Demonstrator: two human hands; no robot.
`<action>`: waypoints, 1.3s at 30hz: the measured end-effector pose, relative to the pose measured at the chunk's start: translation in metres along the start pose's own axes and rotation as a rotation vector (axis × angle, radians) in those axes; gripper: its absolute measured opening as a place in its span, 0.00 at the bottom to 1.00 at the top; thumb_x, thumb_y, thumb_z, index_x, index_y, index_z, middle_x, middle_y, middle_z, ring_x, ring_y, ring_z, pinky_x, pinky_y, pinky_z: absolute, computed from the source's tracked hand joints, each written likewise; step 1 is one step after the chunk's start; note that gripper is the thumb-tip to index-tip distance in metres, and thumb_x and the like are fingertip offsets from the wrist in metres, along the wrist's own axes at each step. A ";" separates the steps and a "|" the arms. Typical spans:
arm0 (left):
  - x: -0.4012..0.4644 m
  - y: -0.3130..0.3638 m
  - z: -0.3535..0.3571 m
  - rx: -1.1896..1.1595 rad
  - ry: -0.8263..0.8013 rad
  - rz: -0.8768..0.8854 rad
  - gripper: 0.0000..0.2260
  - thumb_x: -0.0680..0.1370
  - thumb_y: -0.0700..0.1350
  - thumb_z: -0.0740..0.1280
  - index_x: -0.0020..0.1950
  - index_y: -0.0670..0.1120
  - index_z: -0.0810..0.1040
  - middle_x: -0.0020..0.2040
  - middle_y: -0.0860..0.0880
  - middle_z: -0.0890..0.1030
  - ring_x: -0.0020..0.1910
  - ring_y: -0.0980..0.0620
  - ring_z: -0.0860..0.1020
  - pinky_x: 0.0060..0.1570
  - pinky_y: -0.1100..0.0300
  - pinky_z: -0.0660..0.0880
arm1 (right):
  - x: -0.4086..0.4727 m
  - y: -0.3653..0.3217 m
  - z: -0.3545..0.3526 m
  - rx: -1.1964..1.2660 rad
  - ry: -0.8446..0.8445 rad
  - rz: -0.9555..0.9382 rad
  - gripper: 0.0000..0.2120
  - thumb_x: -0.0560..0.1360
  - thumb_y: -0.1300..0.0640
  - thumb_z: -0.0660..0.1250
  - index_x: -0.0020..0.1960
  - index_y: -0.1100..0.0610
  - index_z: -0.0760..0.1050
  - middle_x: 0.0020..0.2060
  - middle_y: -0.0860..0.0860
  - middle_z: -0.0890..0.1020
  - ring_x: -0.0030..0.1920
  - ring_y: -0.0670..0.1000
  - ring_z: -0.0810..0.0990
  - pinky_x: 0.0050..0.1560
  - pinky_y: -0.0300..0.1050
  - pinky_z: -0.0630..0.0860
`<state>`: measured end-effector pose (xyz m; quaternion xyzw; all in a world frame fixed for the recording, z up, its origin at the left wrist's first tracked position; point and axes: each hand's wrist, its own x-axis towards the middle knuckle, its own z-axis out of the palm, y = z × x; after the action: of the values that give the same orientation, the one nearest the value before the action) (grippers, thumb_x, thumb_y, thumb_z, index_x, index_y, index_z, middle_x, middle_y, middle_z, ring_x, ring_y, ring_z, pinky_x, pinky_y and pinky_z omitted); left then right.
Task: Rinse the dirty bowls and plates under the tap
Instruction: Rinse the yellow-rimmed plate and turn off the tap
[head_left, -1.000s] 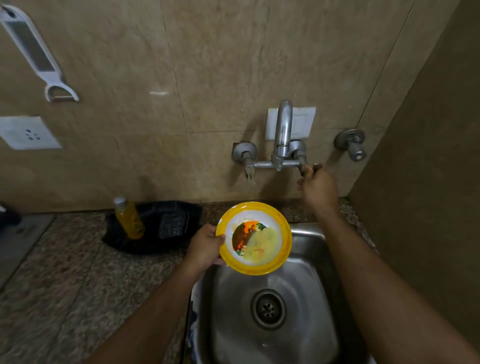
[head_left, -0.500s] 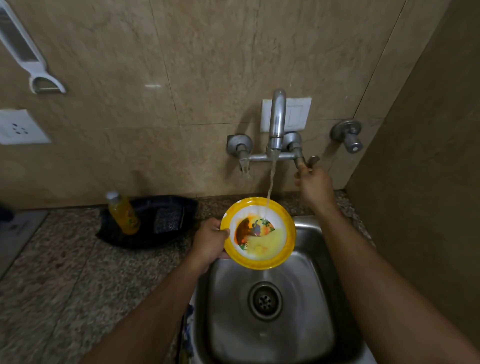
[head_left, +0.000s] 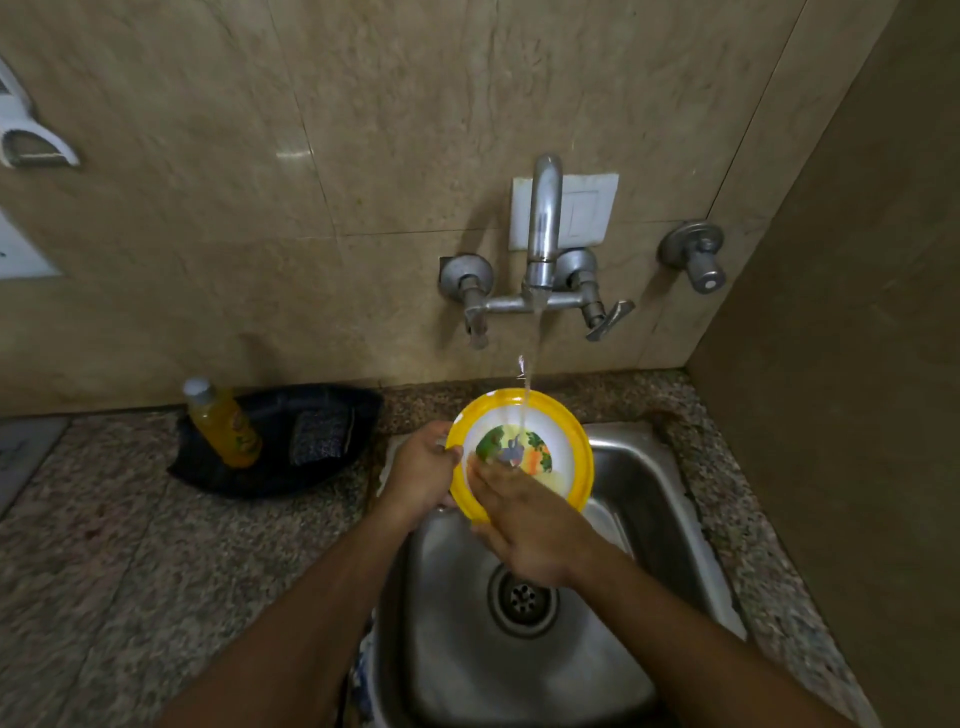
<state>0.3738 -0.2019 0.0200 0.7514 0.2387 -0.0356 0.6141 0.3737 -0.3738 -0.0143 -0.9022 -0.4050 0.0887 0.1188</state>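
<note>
A yellow-rimmed plate (head_left: 566, 431) with a white middle and a coloured picture is held over the steel sink (head_left: 654, 499). My left hand (head_left: 423, 470) grips its left rim. My right hand (head_left: 524, 525) lies across the plate's lower face with straight fingers touching it. Water runs from the wall tap (head_left: 543, 234) in a thin stream onto the plate's middle. Pale yellow residue shows at the plate's lower right.
A black tray (head_left: 311, 441) with a scrub pad and an orange bottle (head_left: 223, 423) sits on the granite counter (head_left: 130, 545) to the left. The tap's right lever (head_left: 610, 319) sticks out. The sink drain (head_left: 524, 597) is below my hands. A brown wall closes the right side.
My right hand left the tap's right lever and came down onto the plate's face. The water stream now falls on the plate, and the dark food stain has washed off the picture.
</note>
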 end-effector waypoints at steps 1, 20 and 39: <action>0.000 0.000 0.000 0.017 -0.003 0.010 0.10 0.79 0.36 0.64 0.55 0.50 0.78 0.52 0.40 0.82 0.43 0.37 0.84 0.35 0.35 0.80 | -0.009 0.006 0.002 -0.035 0.000 -0.023 0.32 0.79 0.41 0.49 0.78 0.57 0.57 0.77 0.55 0.59 0.77 0.55 0.58 0.75 0.52 0.55; 0.023 -0.006 0.015 0.194 0.070 0.218 0.13 0.74 0.39 0.66 0.55 0.53 0.81 0.50 0.47 0.85 0.48 0.46 0.84 0.48 0.42 0.81 | -0.011 0.023 0.011 -0.032 0.045 0.037 0.34 0.78 0.40 0.51 0.79 0.57 0.52 0.79 0.55 0.52 0.78 0.54 0.51 0.75 0.52 0.54; -0.014 -0.028 -0.008 0.860 0.141 0.660 0.16 0.79 0.44 0.61 0.66 0.49 0.73 0.44 0.41 0.84 0.41 0.37 0.81 0.37 0.50 0.76 | -0.040 0.061 -0.009 0.163 0.427 0.487 0.13 0.72 0.56 0.63 0.50 0.51 0.84 0.46 0.48 0.86 0.48 0.52 0.84 0.49 0.46 0.79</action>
<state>0.3482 -0.1955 0.0010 0.9703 -0.0053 0.1151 0.2125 0.3932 -0.4449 -0.0203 -0.9582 -0.1351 -0.0446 0.2482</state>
